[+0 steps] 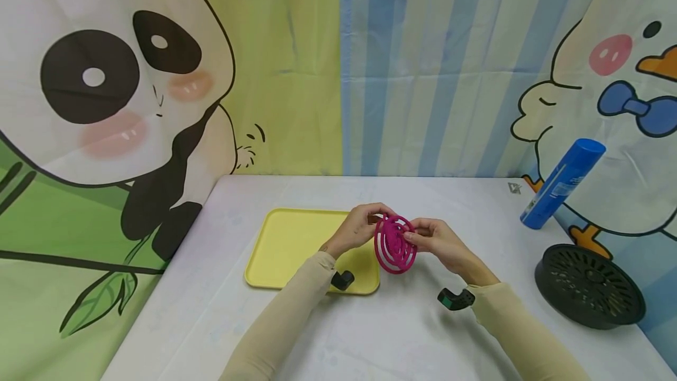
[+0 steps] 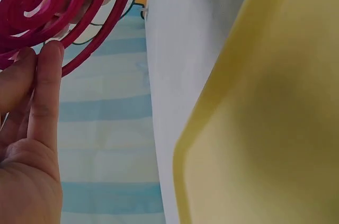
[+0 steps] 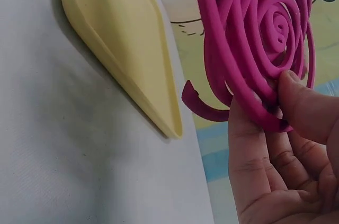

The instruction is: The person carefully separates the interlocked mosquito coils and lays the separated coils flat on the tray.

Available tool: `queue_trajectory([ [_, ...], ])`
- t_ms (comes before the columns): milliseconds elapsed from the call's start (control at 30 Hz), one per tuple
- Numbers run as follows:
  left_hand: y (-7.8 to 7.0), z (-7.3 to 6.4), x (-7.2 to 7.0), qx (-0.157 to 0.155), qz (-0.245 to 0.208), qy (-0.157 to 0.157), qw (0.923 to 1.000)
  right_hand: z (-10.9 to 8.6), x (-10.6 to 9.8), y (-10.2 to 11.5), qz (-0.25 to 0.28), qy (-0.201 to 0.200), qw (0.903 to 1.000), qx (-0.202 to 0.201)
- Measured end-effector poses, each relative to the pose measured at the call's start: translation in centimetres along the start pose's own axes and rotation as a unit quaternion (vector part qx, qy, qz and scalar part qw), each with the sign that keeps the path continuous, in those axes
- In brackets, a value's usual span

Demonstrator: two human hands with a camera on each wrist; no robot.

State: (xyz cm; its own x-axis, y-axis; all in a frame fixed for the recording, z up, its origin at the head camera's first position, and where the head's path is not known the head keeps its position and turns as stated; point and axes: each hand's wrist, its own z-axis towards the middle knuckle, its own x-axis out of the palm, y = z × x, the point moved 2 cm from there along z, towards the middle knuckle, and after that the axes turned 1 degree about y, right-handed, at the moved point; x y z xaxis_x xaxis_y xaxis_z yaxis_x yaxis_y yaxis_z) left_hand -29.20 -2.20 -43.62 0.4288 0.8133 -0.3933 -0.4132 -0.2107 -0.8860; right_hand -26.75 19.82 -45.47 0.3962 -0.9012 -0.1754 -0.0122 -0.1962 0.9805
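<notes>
A magenta mosquito coil (image 1: 394, 239) is held up between both hands, its rings facing the head camera. My left hand (image 1: 354, 231) pinches its upper left edge; in the left wrist view, that hand's fingertips (image 2: 50, 54) are at the outer ring. My right hand (image 1: 441, 244) grips the right edge, with the thumb (image 3: 304, 102) laid across the rings in the right wrist view. There, the coil's rings overlap in more than one layer, and a flat loose end (image 3: 201, 108) sticks out to one side. The coil overlaps the right edge of a yellow tray (image 1: 296, 246).
A black round case with a slotted lid (image 1: 589, 284) stands at the right of the white table (image 1: 211, 316). Behind it is a blue spray can (image 1: 563, 184). A small metal piece (image 1: 514, 188) lies near the far edge. Printed curtains hang behind.
</notes>
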Motion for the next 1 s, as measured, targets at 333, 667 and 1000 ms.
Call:
queue_trajectory([
  [333, 0.8, -0.3, -0.3, -0.003, 0.009, 0.029, 0.9995, -0.4, 0.3, 1.1, -0.040, -0.024, 0.9986, -0.025],
  [667, 1.0, -0.5, -0.6, -0.012, 0.021, 0.033, 0.9992, -0.7, 0.2, 1.6, -0.044, -0.028, 0.9982, -0.027],
  [1000, 1.0, -0.6, -0.7, -0.014, 0.055, 0.036, 0.9978, -0.7, 0.2, 1.3, -0.031, -0.014, 0.9990, -0.028],
])
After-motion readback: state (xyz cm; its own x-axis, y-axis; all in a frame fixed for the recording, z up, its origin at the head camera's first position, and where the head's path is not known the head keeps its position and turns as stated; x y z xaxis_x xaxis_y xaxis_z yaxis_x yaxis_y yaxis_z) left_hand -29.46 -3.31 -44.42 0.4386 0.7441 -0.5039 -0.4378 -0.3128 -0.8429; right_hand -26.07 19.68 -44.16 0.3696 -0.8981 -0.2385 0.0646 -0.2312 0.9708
